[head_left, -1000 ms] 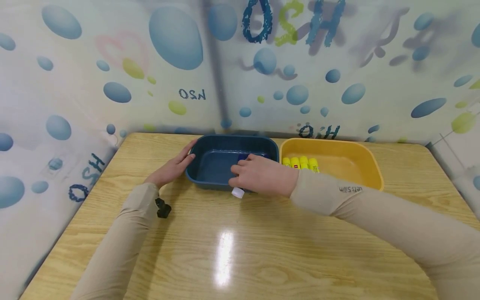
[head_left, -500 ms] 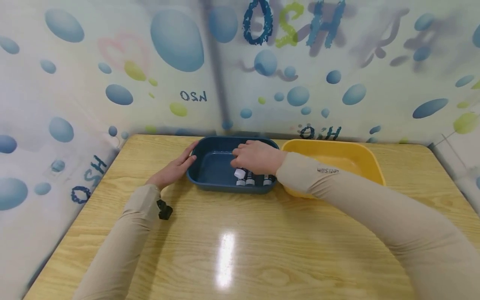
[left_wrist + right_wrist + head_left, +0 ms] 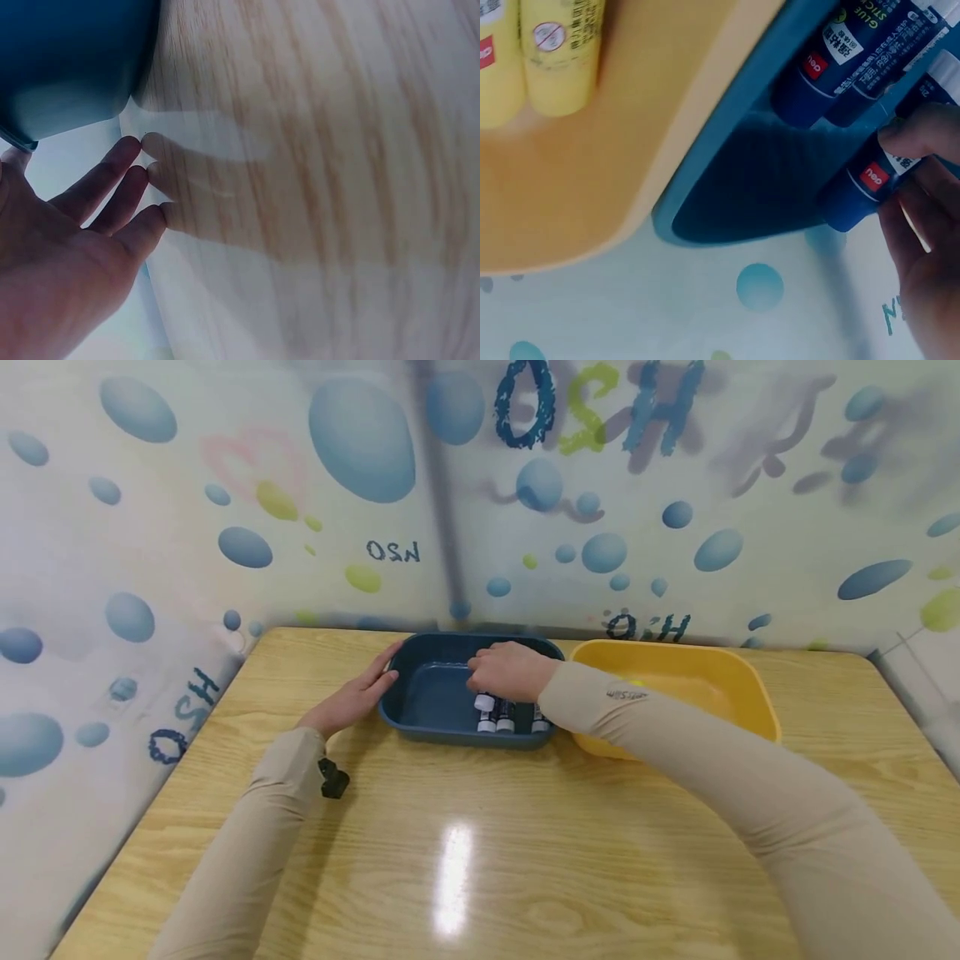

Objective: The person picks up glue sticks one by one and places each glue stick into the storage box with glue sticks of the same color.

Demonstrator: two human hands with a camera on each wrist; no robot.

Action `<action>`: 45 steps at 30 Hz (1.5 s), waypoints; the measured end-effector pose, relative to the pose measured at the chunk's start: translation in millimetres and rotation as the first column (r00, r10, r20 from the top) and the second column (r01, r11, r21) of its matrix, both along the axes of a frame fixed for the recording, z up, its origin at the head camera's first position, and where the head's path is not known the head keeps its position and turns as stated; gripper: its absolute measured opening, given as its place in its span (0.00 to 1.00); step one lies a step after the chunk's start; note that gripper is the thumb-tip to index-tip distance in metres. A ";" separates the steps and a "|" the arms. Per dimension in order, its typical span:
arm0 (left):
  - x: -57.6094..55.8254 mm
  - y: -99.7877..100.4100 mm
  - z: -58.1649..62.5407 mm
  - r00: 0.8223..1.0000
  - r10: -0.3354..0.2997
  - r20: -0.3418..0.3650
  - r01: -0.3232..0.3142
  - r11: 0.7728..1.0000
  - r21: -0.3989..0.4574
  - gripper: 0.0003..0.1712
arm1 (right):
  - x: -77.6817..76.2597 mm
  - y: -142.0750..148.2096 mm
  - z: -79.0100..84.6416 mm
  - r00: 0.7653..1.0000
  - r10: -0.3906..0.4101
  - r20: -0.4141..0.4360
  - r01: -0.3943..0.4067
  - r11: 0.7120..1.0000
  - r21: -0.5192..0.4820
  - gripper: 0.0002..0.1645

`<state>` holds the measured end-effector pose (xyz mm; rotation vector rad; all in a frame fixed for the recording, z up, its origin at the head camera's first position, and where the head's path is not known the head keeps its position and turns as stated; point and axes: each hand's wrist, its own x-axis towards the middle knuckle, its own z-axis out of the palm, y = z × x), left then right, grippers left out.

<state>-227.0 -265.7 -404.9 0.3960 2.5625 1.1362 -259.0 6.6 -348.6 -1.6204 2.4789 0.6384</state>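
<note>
My right hand (image 3: 510, 672) is inside the dark blue bin (image 3: 450, 735) and pinches a blue glue stick (image 3: 864, 184) between thumb and fingers. Its white cap (image 3: 484, 702) shows below the hand in the head view. More blue glue sticks (image 3: 821, 71) lie side by side along the bin's right part, partly covered by my right hand and sleeve in the head view. My left hand (image 3: 348, 700) rests at the bin's left end, its thumb at the rim. In the left wrist view, the fingers (image 3: 112, 176) of that hand reach out straight, tips on the tabletop.
A yellow bin (image 3: 723, 693) stands right up beside the blue one, holding yellow glue sticks (image 3: 562, 56) that my right sleeve mostly hides in the head view. Both bins sit on a wooden table (image 3: 375, 860), close to the patterned backdrop (image 3: 465, 510) behind.
My right hand has moved back into the blue bin with its glue stick, from over the front rim. White-capped glue sticks have come into sight below it. My left hand has stayed put.
</note>
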 end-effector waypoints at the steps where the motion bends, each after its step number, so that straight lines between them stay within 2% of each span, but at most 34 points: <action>1: 0.3 0.6 0.8 1.000 0.002 0.003 -0.002 1.000 0.000 0.33 | -0.4 -1.2 -1.5 1.000 0.005 -0.002 -0.006 1.000 -0.008 0.18; 3: 1.2 2.2 3.4 1.000 0.007 0.020 -0.007 1.000 0.014 0.33 | -1.0 -3.5 -4.0 1.000 0.019 -0.003 -0.019 1.000 -0.016 0.18; 10: 13.5 16.6 28.8 0.998 0.005 0.060 -0.007 0.999 0.037 0.33 | -1.4 -12.8 -10.9 0.998 0.069 0.009 -0.068 0.995 -0.078 0.16; 14: 15.5 18.0 31.0 0.998 0.009 0.054 -0.011 0.999 0.037 0.32 | -0.5 -17.4 -14.6 0.997 0.069 0.041 -0.065 0.994 -0.092 0.15; 20: 15.3 17.6 30.7 0.999 0.005 0.048 -0.007 0.999 0.042 0.32 | 0.4 -18.5 -16.5 0.994 -0.013 0.104 0.017 0.999 -0.041 0.16; 24: 15.5 17.6 31.1 0.999 0.002 0.045 -0.004 0.999 0.033 0.32 | 0.3 -16.7 -17.3 0.992 -0.035 0.120 0.036 0.999 -0.007 0.16; 30: 16.7 17.0 31.2 0.999 -0.002 0.045 0.001 0.999 0.035 0.33 | 2.8 -11.9 -17.2 0.984 -0.057 0.168 0.061 0.998 -0.016 0.17; 37: 3.7 3.4 5.7 1.000 0.001 0.018 -0.001 1.000 0.015 0.33 | 6.4 -7.0 -15.9 0.978 -0.050 0.205 0.056 0.998 -0.022 0.14; 40: 1.1 1.1 0.4 1.000 0.001 0.004 -0.001 1.000 0.014 0.33 | 7.0 -6.3 -15.2 0.978 -0.049 0.201 0.054 0.998 -0.019 0.13; 41: 1.2 1.0 0.4 1.000 0.002 0.005 -0.002 1.000 0.018 0.33 | 7.3 -6.3 -14.8 0.979 -0.050 0.198 0.054 0.998 -0.016 0.13; 45: 8.1 8.4 14.8 1.000 0.004 0.029 -0.005 1.000 0.030 0.33 | 8.0 -6.6 -13.2 0.982 -0.057 0.178 0.059 0.998 -0.004 0.13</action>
